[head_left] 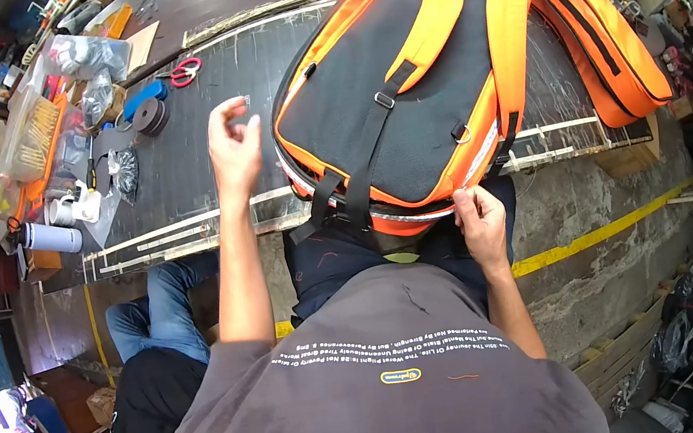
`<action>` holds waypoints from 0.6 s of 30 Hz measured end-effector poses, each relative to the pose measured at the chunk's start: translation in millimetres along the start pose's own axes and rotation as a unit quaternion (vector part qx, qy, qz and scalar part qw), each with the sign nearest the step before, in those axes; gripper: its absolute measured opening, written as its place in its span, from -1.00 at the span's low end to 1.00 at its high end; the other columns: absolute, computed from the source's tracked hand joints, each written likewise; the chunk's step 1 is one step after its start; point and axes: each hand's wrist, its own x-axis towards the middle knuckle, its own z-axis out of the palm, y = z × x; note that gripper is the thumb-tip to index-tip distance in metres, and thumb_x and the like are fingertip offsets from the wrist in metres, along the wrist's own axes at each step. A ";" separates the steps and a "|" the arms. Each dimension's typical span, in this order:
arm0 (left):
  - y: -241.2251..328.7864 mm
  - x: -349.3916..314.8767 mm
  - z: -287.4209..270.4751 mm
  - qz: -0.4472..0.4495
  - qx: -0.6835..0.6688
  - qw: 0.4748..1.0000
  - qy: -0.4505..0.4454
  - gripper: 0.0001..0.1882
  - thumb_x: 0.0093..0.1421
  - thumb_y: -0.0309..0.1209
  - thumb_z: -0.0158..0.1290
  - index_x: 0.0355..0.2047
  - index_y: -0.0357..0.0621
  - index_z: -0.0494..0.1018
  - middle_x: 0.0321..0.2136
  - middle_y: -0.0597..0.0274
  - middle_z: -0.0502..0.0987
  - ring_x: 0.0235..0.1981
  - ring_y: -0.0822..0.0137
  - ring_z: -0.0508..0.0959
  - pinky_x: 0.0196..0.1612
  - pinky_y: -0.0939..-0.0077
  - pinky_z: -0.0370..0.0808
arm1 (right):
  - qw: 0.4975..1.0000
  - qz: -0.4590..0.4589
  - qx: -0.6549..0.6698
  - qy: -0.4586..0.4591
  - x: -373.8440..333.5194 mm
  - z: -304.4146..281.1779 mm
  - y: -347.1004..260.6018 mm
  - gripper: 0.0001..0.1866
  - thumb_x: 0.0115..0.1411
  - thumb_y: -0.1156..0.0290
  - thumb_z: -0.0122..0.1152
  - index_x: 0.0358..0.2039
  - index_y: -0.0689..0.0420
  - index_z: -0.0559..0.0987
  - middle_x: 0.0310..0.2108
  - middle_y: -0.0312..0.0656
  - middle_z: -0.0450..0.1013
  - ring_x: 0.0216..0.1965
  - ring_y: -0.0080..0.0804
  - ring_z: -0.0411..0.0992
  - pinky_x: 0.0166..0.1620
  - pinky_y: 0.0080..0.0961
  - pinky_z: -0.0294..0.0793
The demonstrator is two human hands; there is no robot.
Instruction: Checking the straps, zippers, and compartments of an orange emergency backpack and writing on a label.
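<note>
An orange and black backpack (402,109) lies on the dark worktable with its padded back and straps facing up, its bottom edge overhanging toward my lap. My right hand (481,219) pinches the reflective-trimmed bottom edge at its right corner, fingers closed. Off the bag's left side, my left hand (236,152) is raised above the table, fingers curled and thumb apart from the index finger. A tiny pale glint shows by its index fingertip, too small to make out. Black webbing straps (357,197) hang over the near edge of the bag.
A second orange bag (597,35) lies at the right. On the table's left are pink-handled scissors (184,73), a black tape roll (151,117), a blue case (145,98), plastic bins (35,142) and a white bottle (49,237). Another person (147,408) sits close on my left.
</note>
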 end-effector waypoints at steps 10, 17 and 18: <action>4.6 -73.2 22.0 0.111 0.079 0.988 -0.066 -0.64 0.19 -0.56 0.29 0.02 -0.11 0.73 0.21 0.01 0.58 0.15 0.11 0.57 0.15 0.23 0.55 | 0.999 0.015 0.029 0.034 23.0 24.9 -25.4 -0.45 0.17 0.40 0.72 -0.29 0.06 0.33 -0.53 -0.46 0.37 -0.51 -0.77 0.26 -0.43 -0.67 0.28; 10.1 -69.3 30.5 0.158 0.125 0.976 -0.081 -0.64 0.13 -0.51 0.33 -0.02 -0.11 0.74 0.18 0.00 0.61 0.14 0.02 0.56 0.24 0.13 0.52 | 0.997 0.061 0.010 0.042 50.9 -5.8 -33.9 -0.73 0.42 0.45 0.49 -0.23 0.14 0.48 -0.50 -0.51 0.40 -0.51 -0.82 0.28 -0.42 -0.72 0.28; 13.6 -68.1 28.3 0.151 0.128 0.976 -0.092 -0.64 0.13 -0.50 0.33 -0.02 -0.11 0.74 0.17 0.00 0.60 0.14 0.02 0.56 0.24 0.14 0.52 | 0.997 -0.045 0.019 0.065 58.2 -5.9 -37.4 -0.82 0.46 0.43 0.44 -0.20 0.19 0.57 -0.53 -0.51 0.39 -0.52 -0.83 0.27 -0.42 -0.70 0.29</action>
